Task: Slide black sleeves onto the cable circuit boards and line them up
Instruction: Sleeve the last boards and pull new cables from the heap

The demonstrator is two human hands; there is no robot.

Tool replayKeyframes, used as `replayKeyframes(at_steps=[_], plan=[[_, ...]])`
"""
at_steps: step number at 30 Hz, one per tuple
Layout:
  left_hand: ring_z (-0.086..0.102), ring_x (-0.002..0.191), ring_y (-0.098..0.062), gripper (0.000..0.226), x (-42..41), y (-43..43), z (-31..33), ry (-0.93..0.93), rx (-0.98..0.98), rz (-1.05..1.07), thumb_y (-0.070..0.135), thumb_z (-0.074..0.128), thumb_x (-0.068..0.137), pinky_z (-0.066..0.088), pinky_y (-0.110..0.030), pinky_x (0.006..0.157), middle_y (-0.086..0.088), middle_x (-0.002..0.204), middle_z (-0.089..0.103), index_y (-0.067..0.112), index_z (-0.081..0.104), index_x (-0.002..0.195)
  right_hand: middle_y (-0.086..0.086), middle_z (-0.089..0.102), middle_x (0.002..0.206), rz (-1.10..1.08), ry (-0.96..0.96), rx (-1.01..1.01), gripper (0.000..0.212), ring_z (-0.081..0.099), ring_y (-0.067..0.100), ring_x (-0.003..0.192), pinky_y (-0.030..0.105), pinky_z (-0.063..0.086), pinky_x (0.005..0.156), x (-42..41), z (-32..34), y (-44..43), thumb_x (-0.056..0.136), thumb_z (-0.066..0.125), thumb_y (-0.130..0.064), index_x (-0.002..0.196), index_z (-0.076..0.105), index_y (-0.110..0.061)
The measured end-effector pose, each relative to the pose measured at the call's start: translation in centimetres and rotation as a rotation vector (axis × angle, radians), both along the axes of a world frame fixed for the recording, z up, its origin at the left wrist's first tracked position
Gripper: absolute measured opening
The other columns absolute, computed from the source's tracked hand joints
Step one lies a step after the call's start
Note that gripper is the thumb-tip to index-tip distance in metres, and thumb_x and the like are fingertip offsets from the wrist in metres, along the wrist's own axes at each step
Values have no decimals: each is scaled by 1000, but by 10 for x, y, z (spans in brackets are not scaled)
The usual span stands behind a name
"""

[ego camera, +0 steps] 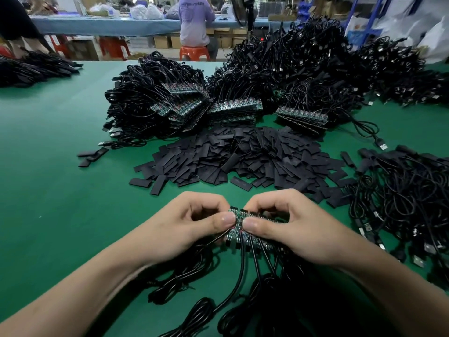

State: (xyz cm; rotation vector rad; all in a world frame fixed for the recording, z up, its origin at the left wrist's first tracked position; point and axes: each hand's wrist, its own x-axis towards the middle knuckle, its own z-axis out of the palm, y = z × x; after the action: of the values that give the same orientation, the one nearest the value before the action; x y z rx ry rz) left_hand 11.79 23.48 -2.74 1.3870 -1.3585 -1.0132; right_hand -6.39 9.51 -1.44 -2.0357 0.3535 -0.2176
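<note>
My left hand (192, 227) and my right hand (286, 229) both pinch a strip of joined green circuit boards (239, 223) just above the green table, thumbs meeting on top of it. Black cables (243, 268) run from the boards toward me and coil on the table. A heap of flat black sleeves (243, 159) lies just beyond my hands. Behind it sit stacks of bare circuit-board strips (235, 108) with their cables piled up.
A tangle of cables with sleeved ends (401, 190) lies at the right. Another cable pile (34, 66) is at the far left. A few loose sleeves (92, 155) lie left of the heap. A person on a red stool (194, 25) sits at a far bench.
</note>
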Motion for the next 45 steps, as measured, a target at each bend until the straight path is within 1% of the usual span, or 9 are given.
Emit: replayKeyframes(at_steps=[10, 16, 18, 21, 24, 29, 35, 42, 45], plan=[[39, 61, -12, 25, 4, 1, -3, 131, -1, -41, 29, 61, 97, 32, -19, 57, -1, 68, 49, 15, 64, 77, -4, 62, 75, 57, -31, 125, 15, 52, 6, 69, 19, 40, 66, 2, 2, -1, 95, 68, -21, 87, 73, -9], [50, 62, -9, 20, 9, -1, -4, 69, -149, 300, 36, 76, 90, 40, -16, 59, 2, 68, 62, 20, 74, 78, -25, 68, 93, -161, 39, -198, 18, 61, -8, 91, 8, 40, 80, 3, -3, 8, 87, 70, -51, 100, 76, -40], [55, 62, -15, 17, 3, -3, -5, 41, -205, 355, 34, 80, 85, 43, -20, 61, -4, 70, 68, 20, 75, 77, -24, 66, 102, -205, -1, -260, 23, 57, -7, 107, 13, 39, 93, 8, -4, 17, 83, 65, -61, 99, 73, -46], [59, 66, -31, 21, -4, -3, -6, -42, -243, 369, 40, 81, 80, 47, -32, 65, -10, 74, 71, 21, 75, 77, -15, 69, 91, -211, -60, -252, 23, 61, 0, 95, 29, 49, 87, 15, -7, 27, 89, 66, -56, 92, 75, -35], [58, 64, -11, 23, 1, -2, -3, -177, -274, 442, 45, 70, 88, 45, -20, 61, 1, 72, 68, 25, 74, 78, 3, 67, 75, -163, -110, -17, 23, 58, 13, 70, 36, 45, 69, 14, -5, 25, 94, 70, -46, 87, 77, -24], [58, 89, -14, 17, 37, 2, -5, -906, -98, 857, 43, 69, 90, 49, -35, 75, 13, 92, 61, 30, 64, 100, 7, 79, 96, -16, -317, 469, 25, 75, 22, 93, 29, 58, 85, 3, 15, 12, 90, 68, -45, 85, 79, -23], [59, 105, -28, 30, 56, 4, -13, -1026, 112, 870, 34, 69, 92, 49, -40, 80, -1, 110, 63, 21, 59, 116, -4, 56, 59, -63, -456, 825, 32, 58, 10, 43, 24, 52, 45, -13, 44, -19, 97, 50, -39, 75, 67, -23], [68, 92, -27, 21, 57, 6, -4, -1105, 59, 877, 16, 67, 88, 56, -40, 75, 6, 97, 72, 27, 69, 107, 6, 54, 59, -135, -12, 358, 30, 43, 15, 40, 20, 36, 42, -17, 22, -29, 100, 52, -35, 81, 65, -17], [69, 82, -13, 20, 40, 4, 1, -911, -123, 753, 15, 74, 89, 58, -35, 73, 13, 89, 72, 28, 73, 104, 0, 55, 59, -147, 46, 237, 33, 43, 14, 43, 19, 38, 45, -8, 12, -18, 102, 51, -42, 84, 68, -19]])
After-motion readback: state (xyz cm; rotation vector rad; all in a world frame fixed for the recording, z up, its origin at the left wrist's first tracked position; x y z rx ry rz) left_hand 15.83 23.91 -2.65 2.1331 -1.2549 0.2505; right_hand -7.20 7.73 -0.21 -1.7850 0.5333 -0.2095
